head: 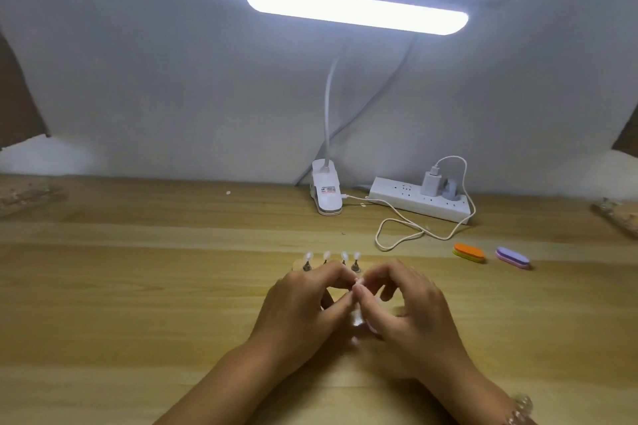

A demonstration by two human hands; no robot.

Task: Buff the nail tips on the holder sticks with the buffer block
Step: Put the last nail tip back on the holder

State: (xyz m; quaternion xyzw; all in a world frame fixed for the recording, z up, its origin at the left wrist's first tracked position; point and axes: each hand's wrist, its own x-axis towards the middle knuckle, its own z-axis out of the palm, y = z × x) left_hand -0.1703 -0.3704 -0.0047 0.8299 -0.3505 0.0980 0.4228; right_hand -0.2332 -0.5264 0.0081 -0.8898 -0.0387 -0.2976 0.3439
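Left hand (303, 304) and right hand (411, 307) both have fingers curled, pinching what looks like one nail tip (356, 282). Four other nail tips (326, 255) stand on sticks just behind. The orange buffer block (469, 252) and purple buffer block (512, 257) lie untouched on the tabletop (138, 286), so I'd guess buffing has hardly begun.

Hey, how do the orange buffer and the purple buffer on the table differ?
The orange buffer has a yellow lower layer, while the purple buffer has a pinkish one. The orange buffer lies to the left of the purple buffer. Both are rounded oblongs lying flat on the table, apart from each other.
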